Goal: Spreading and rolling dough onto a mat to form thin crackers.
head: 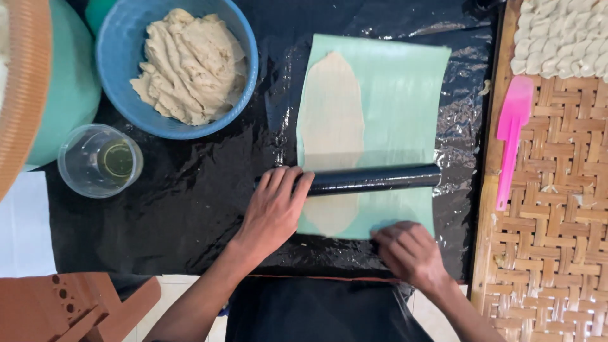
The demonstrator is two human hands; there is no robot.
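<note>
A pale green sheet [399,95] lies on black plastic, with a long thin strip of flattened dough [330,120] along its left side. Across the sheet's near part lies a black rolling pin [373,179]. My left hand [273,208] rests flat on the pin's left end, fingers spread over it. Fingers curled, my right hand [410,252] presses down on the sheet's near right corner.
A blue bowl [114,76] of beige dough [190,66] sits at the back left, a clear cup [100,160] with some oil in front of it. At the right, a woven mat [544,240] holds a pink spatula [512,136] and several shaped dough pieces [560,38].
</note>
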